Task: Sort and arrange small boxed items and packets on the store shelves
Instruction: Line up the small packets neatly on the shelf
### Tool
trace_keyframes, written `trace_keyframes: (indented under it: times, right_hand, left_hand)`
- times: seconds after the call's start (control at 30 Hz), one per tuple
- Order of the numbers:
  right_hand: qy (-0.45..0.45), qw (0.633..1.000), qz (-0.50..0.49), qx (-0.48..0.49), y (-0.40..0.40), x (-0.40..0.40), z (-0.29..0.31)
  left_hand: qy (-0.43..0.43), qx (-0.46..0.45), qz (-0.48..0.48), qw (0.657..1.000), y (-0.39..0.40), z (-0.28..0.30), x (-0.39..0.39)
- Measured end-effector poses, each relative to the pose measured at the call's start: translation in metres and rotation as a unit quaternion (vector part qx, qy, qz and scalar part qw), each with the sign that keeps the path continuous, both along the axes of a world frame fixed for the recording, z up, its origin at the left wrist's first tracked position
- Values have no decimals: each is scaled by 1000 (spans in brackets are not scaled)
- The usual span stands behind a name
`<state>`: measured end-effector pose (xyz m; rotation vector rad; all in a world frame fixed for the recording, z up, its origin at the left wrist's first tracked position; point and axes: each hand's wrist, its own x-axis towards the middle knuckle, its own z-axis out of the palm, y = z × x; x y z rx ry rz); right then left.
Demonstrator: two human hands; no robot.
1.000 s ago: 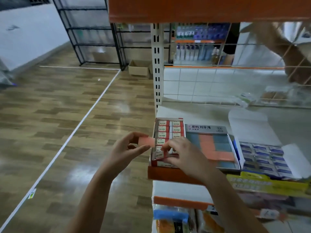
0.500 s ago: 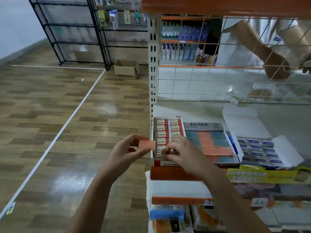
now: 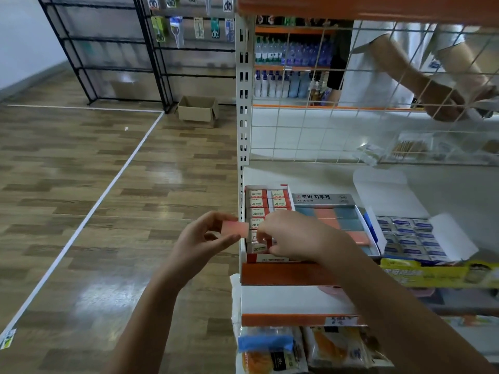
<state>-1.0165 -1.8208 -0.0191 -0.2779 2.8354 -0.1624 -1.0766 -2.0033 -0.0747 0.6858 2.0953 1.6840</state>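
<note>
My left hand [image 3: 201,240] pinches a small pink-orange eraser [image 3: 235,229] just left of the shelf's upright. My right hand [image 3: 294,236] reaches into the red display box [image 3: 266,258] of small 2B eraser packs [image 3: 258,203] at the shelf's left end, its fingers curled on a pack near the box's front. Beside it sits a grey box of orange and blue-grey erasers [image 3: 340,220], then an open white box of blue-labelled erasers [image 3: 407,236].
The shelf has an orange front edge [image 3: 283,275] and a white wire-grid back [image 3: 351,130]. Another person's arms [image 3: 432,85] work behind the grid. Packets [image 3: 272,352] lie on the lower shelf. A cardboard box [image 3: 198,110] stands on the wood floor.
Both hands stay almost in place at the red box; the camera has tilted up and shifted, showing more of the back racks. The person behind the grid moved their arms.
</note>
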Motion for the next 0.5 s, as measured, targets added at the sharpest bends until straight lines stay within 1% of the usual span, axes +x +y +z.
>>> trace_keyframes:
  times: [0.1,0.27,0.5]
  right_hand:
    - [-1,999,24,40,-4,-3,1]
    - [2,997,39,60,-6,-3,2]
    - [-3,999,6,37,5,5,2]
  left_hand:
    - [6,-4,-4,1000,1,0,0]
    - [9,1,-11,1000,4,1,-3]
    - [16,-1,-21,1000,8,1,-8]
